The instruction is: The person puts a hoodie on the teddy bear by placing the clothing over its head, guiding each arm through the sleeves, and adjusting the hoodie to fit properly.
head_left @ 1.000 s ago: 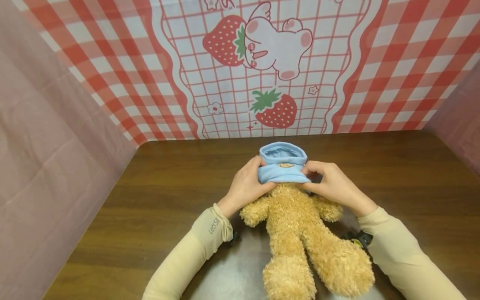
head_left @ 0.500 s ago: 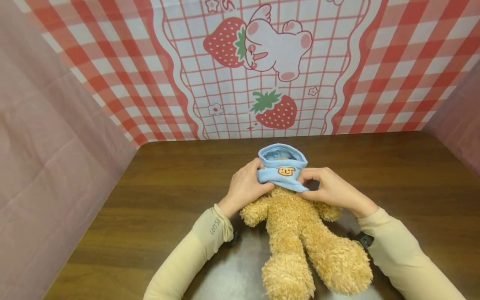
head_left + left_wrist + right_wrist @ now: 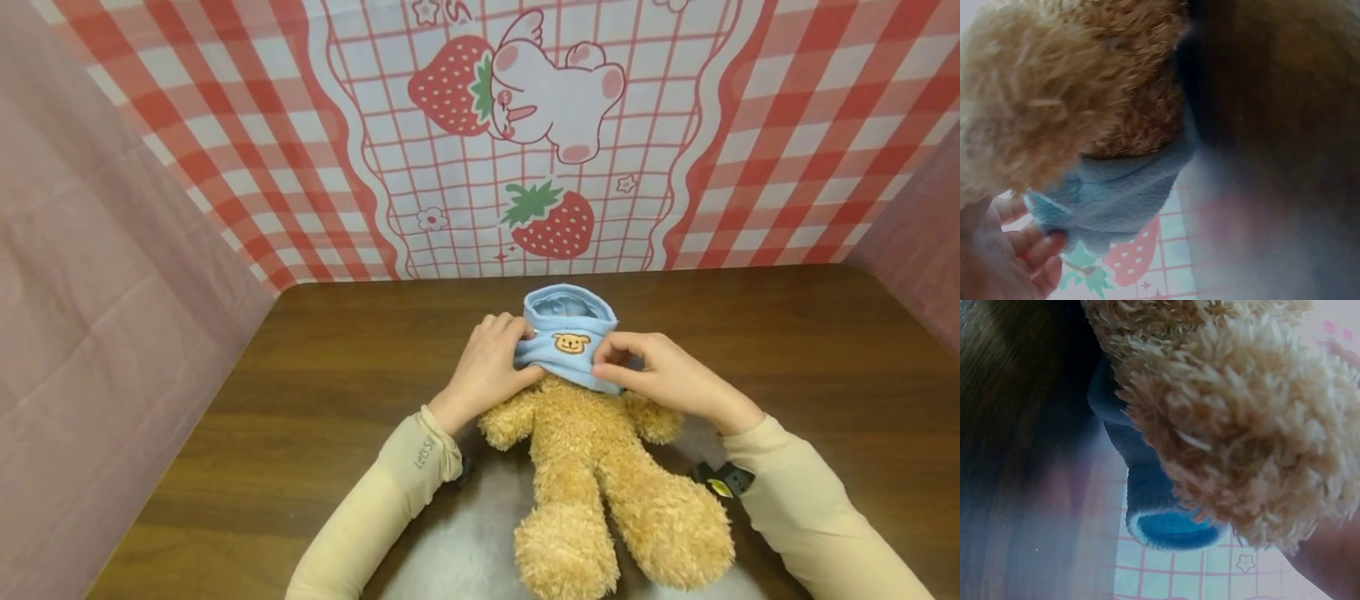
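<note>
A golden-brown plush bear [image 3: 577, 433] lies on its back with its feet toward me. Over its neck end sits a light blue fleece garment [image 3: 555, 358] with a bear-face patch; I cannot see the bear's head. The garment's far rim forms a round opening. My left hand [image 3: 491, 358] pinches the garment's left edge between thumb and fingers. On the other side my right hand [image 3: 667, 375] pinches its right part beside the patch. In the left wrist view the garment [image 3: 1122, 194] hangs by fur; in the right wrist view an arm of the bear [image 3: 1241, 431] hides most of the hand.
A brown wooden table [image 3: 360, 333] carries the bear. Behind it rises a red-and-white checked cloth [image 3: 472, 233] with strawberries. A pink cloth [image 3: 112, 333] hangs at the left, another [image 3: 915, 208] at the right.
The garment's near right edge has come down toward the bear's body, and its patch has come fully into view. My right hand has shifted its grip slightly. The bear's feet have moved slightly left.
</note>
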{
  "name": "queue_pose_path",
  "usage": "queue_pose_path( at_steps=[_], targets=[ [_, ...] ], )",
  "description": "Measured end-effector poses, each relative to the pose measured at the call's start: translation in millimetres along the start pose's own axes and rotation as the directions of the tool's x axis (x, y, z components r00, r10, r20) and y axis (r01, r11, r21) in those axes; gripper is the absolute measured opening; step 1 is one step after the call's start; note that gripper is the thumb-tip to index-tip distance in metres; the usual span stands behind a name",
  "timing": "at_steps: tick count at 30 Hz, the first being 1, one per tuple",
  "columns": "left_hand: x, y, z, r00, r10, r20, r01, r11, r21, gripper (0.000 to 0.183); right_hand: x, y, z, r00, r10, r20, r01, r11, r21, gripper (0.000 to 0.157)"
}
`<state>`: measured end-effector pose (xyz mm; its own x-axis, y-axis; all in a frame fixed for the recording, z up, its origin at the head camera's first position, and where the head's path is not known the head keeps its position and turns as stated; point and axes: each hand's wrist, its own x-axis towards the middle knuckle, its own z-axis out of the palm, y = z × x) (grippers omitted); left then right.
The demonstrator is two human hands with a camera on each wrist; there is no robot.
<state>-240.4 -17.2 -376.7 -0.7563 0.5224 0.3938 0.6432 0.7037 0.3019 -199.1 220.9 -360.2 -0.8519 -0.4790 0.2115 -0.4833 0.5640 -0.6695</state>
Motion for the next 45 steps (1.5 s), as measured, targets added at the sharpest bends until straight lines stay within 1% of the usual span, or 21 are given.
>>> queue_pose_path(
  at_steps=[2,5,8,11,13,16,18,22,27,34,36,39,41,43,45],
  targets=[
    [0.1,0.4,-1.4,0.999,0.041,-0.018,-0.041,0.999,0.021,0.037,-0.5,0.8,-0.3,0.997,0.023,-0.068,-0.023,1.0,-0.001,0.008],
    [0.1,1.9,-2.3,0.994,0.101,-0.036,-0.1,0.995,0.028,0.039,0.5,2.8,-0.3,0.985,0.005,-0.173,-0.013,0.999,-0.047,0.007],
    [-0.7,3.1,-2.1,0.989,0.141,-0.036,-0.14,0.99,0.036,0.035,2.0,5.6,1.8,0.975,-0.023,-0.22,-0.001,0.994,-0.108,0.014],
    [-1.5,3.7,-1.4,0.988,0.152,-0.034,-0.15,0.988,0.044,0.026,3.8,8.5,5.7,0.969,-0.036,-0.244,-0.002,0.988,-0.156,0.019],
    [-1.6,4.1,-1.0,0.989,0.146,-0.034,-0.145,0.989,0.043,0.021,5.0,9.9,9.0,0.963,-0.051,-0.264,0.002,0.983,-0.184,0.016],
    [-1.9,4.6,-0.8,0.991,0.132,-0.028,-0.131,0.99,0.044,0.017,6.8,11.0,14.0,0.955,-0.077,-0.285,0.022,0.981,-0.193,0.013],
    [-2.3,4.9,-1.3,0.992,0.125,-0.019,-0.124,0.991,0.05,0.015,7.1,10.7,16.3,0.955,-0.085,-0.284,0.032,0.982,-0.187,0.013],
    [-2.8,5.3,-1.7,0.992,0.127,-0.007,-0.126,0.989,0.074,0.015,6.9,8.4,18.3,0.956,-0.06,-0.288,0.009,0.985,-0.175,0.014],
    [-2.6,5.6,-1.3,0.99,0.139,-0.009,-0.138,0.985,0.108,0.015,7.6,6.6,19.5,0.945,-0.023,-0.327,-0.038,0.983,-0.178,0.021],
    [-2.9,6.7,0.5,0.985,0.17,-0.022,-0.164,0.973,0.163,0.014,8.3,7.0,20.8,0.935,-0.025,-0.354,-0.041,0.983,-0.179,0.015],
    [-3.2,7.0,0.2,0.984,0.177,-0.008,-0.174,0.971,0.167,0.014,7.6,7.1,20.9,0.933,-0.023,-0.36,-0.048,0.982,-0.185,0.012],
    [-3.3,6.8,-3.3,0.985,0.164,0.056,-0.17,0.976,0.134,0.02,6.5,8.2,21.0,0.931,-0.032,-0.365,-0.042,0.98,-0.194,0.007],
    [-3.1,6.3,-7.1,0.983,0.144,0.114,-0.156,0.983,0.097,0.026,6.7,9.1,20.9,0.932,-0.043,-0.361,-0.031,0.98,-0.197,0.006],
    [-2.7,5.4,-10.2,0.98,0.122,0.157,-0.132,0.99,0.056,0.033,7.2,10.0,20.6,0.932,-0.069,-0.355,-0.005,0.979,-0.204,0.006],
    [-2.3,4.6,-11.6,0.98,0.11,0.165,-0.115,0.993,0.024,0.042,8.0,10.2,19.6,0.933,-0.099,-0.347,0.023,0.976,-0.216,0.008]
  ],
)
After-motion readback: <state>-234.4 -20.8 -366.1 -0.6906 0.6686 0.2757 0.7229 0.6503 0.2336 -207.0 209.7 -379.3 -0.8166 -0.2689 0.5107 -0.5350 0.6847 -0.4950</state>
